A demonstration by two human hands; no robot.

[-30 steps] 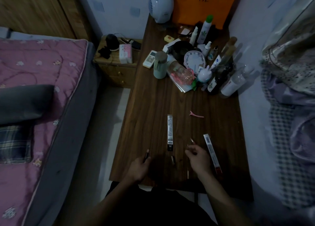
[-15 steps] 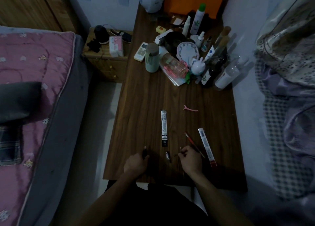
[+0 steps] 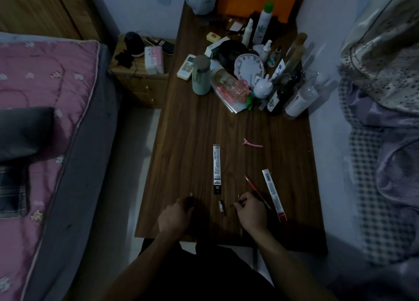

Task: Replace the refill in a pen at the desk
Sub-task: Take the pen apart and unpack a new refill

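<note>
My left hand point(image 3: 175, 216) rests on the wooden desk point(image 3: 192, 141) near its front edge and grips a dark pen barrel point(image 3: 191, 196); only the barrel's pale tip shows past my fingers. My right hand point(image 3: 250, 210) pinches a thin refill point(image 3: 238, 196), most of it hidden by the hand. Between my hands a small dark pen part point(image 3: 222, 206) lies on the desk. A red refill point(image 3: 255, 189) lies just beyond my right hand. A black-and-white refill pack point(image 3: 216, 168) lies further ahead, and a clear pack with a red end point(image 3: 274, 194) sits to the right.
A pink hair clip point(image 3: 252, 143) lies mid-desk. Bottles, a clock, a green tumbler point(image 3: 200, 75) and several toiletries crowd the desk's far end. A bed point(image 3: 45, 119) stands to the left with a nightstand point(image 3: 140, 73) beside it. Bedding is piled on the right.
The red refill left my right hand and now lies on the desk. My right hand now pinches a thin refill. My left hand lowered the barrel onto the desk.
</note>
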